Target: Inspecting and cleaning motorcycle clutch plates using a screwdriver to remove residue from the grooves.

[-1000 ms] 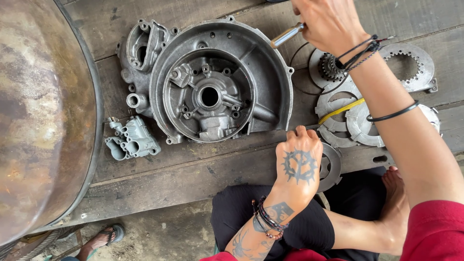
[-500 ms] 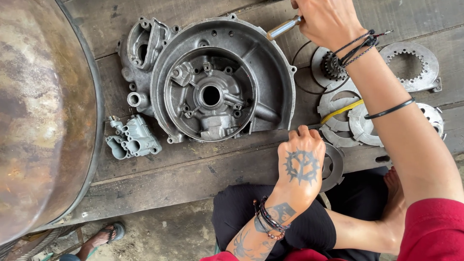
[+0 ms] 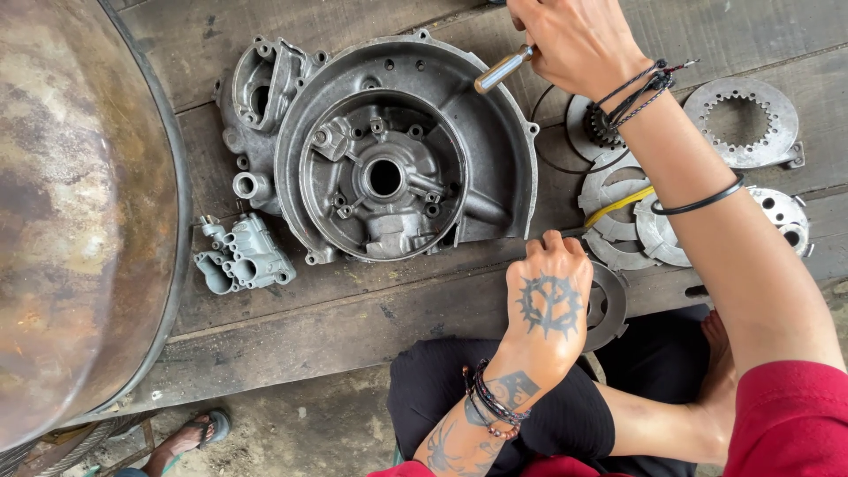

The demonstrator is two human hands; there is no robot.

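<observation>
My right hand [image 3: 579, 40] reaches across the top and is shut on a short, shiny metal tool [image 3: 502, 71]. The tool's end points at the upper right rim of a round grey engine casing [image 3: 499, 150] that lies flat on wooden planks. My tattooed left hand [image 3: 548, 300] rests knuckles-up on the planks just below the casing's right edge. Its curled fingertips touch the dark tip of a yellow-handled tool [image 3: 618, 205]. I cannot tell whether they grip it.
Toothed metal plates [image 3: 742, 124] and a small gear [image 3: 605, 128] lie right of the casing, and a dark disc [image 3: 611, 305] sits beside my left hand. A small cast part [image 3: 243, 256] lies at the left. A big rusty drum [image 3: 79, 221] fills the left side. Another person's sandalled foot [image 3: 190, 437] shows below.
My right hand has shifted the metal tool slightly left, closer to the casing's rim. My left hand has stayed in place.
</observation>
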